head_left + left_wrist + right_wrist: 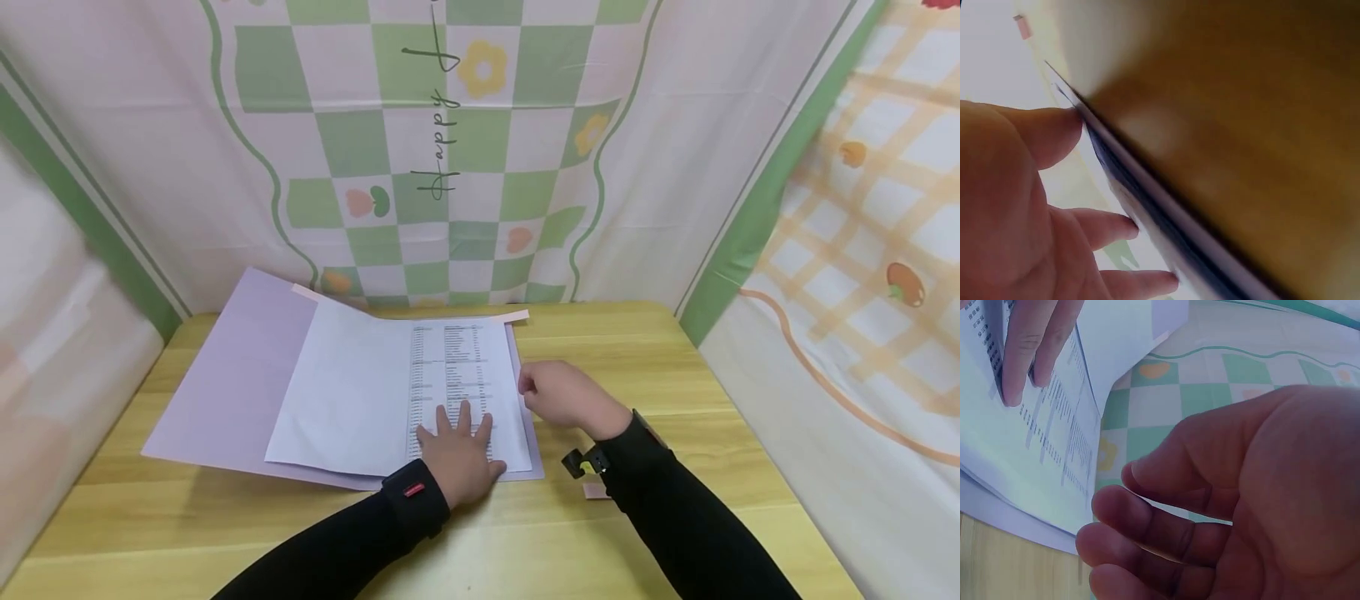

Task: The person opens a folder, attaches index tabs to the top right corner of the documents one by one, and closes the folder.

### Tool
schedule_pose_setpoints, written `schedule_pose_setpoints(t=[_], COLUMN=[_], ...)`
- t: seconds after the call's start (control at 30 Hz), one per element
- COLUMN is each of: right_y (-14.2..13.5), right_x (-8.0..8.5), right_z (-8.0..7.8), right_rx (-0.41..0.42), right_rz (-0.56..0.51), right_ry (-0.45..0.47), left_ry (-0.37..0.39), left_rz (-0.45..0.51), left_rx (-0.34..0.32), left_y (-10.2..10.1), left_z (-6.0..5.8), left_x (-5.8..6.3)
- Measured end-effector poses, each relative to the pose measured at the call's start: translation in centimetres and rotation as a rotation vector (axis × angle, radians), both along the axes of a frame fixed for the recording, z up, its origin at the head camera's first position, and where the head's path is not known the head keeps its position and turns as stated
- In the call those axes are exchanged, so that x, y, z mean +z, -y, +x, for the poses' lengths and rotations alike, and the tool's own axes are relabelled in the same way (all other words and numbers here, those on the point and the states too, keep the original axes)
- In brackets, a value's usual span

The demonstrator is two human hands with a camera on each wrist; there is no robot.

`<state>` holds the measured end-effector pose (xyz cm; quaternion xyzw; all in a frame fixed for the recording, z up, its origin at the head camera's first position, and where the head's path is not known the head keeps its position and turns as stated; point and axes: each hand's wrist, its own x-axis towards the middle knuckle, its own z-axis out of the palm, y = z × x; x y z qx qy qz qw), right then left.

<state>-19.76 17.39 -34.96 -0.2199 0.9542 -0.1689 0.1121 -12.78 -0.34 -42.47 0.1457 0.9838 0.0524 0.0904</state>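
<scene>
A lavender folder (217, 392) lies open on the table, its left cover tilted up. On it are white paper sheets (337, 392); the right-hand page carries printed columns of text. My left hand (461, 458) rests flat with spread fingers on the lower part of that printed page. In the left wrist view its thumb (1060, 134) is at the folder's edge. At the right edge of the page is my right hand (566, 396), fingers loosely curled. The right wrist view shows a gap between its thumb (1172, 465) and fingers, with nothing held.
Pale pink strips (510, 317) stick out at the back of the papers. A small pink piece (596, 491) lies on the wooden table (615, 333) under my right wrist. Patterned cloth (480, 167) hangs behind the table and along both sides.
</scene>
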Motion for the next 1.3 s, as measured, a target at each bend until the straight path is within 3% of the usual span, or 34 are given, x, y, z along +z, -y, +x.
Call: schedule_pose_setpoints(t=[0.43, 0.73, 0.97, 1.13, 1.3], right_y=[-0.7, -0.8, -1.0, -0.9, -0.8], right_x=[-0.2, -0.2, -0.8, -2.3, -3.6], right_z=[0.4, 0.5, 0.5, 0.5, 0.5], right_rx=[-0.005, -0.019, -0.014, 0.017, 0.038], right_rz=[-0.027, -0.031, -0.014, 0.029, 0.106], right_ry=[0.041, 0.046, 0.05, 0.101, 0.143], left_ry=[0.045, -0.066, -0.158, -0.109, -0.048], left_rz=[0.011, -0.004, 0.07, 0.083, 0.062], left_rx=[-0.019, -0.088, -0.096, -0.095, -0.116], left_y=[0.0, 0.5, 0.7, 0.8, 0.3], left_z=[-0.5, -1.1, -1.5, -2.2, -2.7], left_x=[1.0, 1.0, 0.6, 0.3, 1.2])
